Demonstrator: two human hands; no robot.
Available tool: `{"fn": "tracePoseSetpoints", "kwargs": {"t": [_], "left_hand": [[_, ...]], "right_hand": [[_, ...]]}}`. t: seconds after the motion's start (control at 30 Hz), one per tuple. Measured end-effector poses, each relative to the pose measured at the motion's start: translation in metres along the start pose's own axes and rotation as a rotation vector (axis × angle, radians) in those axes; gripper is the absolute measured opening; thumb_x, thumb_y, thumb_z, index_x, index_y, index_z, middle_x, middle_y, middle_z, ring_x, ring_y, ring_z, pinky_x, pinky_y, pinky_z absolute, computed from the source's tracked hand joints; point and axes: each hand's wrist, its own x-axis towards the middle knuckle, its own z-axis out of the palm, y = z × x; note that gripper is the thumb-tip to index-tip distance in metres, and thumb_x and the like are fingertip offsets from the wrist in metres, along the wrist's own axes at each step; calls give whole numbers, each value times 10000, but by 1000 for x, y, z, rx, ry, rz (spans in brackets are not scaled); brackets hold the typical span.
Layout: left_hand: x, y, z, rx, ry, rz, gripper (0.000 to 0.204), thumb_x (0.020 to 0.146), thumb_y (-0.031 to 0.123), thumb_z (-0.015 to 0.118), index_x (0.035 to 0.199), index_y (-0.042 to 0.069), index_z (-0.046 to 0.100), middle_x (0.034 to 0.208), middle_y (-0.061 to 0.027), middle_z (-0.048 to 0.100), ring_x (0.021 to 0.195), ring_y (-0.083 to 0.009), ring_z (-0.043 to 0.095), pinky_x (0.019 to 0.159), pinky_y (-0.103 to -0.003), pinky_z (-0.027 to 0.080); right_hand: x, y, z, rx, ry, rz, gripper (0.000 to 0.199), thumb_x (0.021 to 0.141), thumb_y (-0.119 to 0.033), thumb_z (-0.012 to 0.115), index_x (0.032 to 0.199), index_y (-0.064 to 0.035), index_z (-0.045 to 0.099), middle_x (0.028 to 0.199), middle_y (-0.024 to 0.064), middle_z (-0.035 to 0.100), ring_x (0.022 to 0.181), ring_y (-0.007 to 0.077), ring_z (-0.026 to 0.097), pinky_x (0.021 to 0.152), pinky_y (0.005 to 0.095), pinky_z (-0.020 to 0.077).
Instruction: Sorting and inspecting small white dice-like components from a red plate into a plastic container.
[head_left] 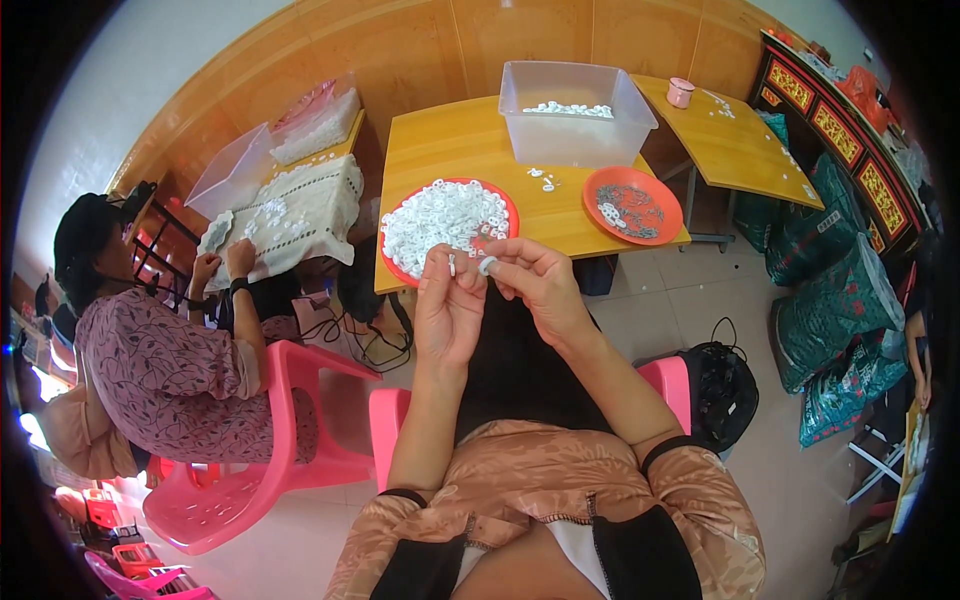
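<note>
A white piece is held in the left grip, a white ring in the right grip, apart; heaped parts are left on the red plate.

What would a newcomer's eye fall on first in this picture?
Probably the heap of small white pieces on the red plate, at the yellow table's near left. Just in front, the left hand and right hand each hold a white piece. The bright pink chair at lower left stands out too.
</note>
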Motion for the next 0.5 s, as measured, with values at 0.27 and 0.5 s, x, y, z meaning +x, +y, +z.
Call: {"fn": "tracePoseSetpoints", "kwargs": {"t": [0.27,0.5], "left_hand": [[0,3,2,163,25,21,93,908,145,531,937,57,519,778,-23,522,697,-105,490,673,-227,431],[0,3,2,368,35,-49,105,874,66,557,973,32,546,821,-65,620,704,-118,606,610,-199,485]], "right_hand": [[3,-2,-5,-130,-32,1,208,790,-42,626,988,22,621,811,38,631,683,57,562,567,178,417],[5,-7,-5,-48,24,-30,214,800,-41,616,1000,36,615,782,41,632,674,66,572,571,183,426]]}}
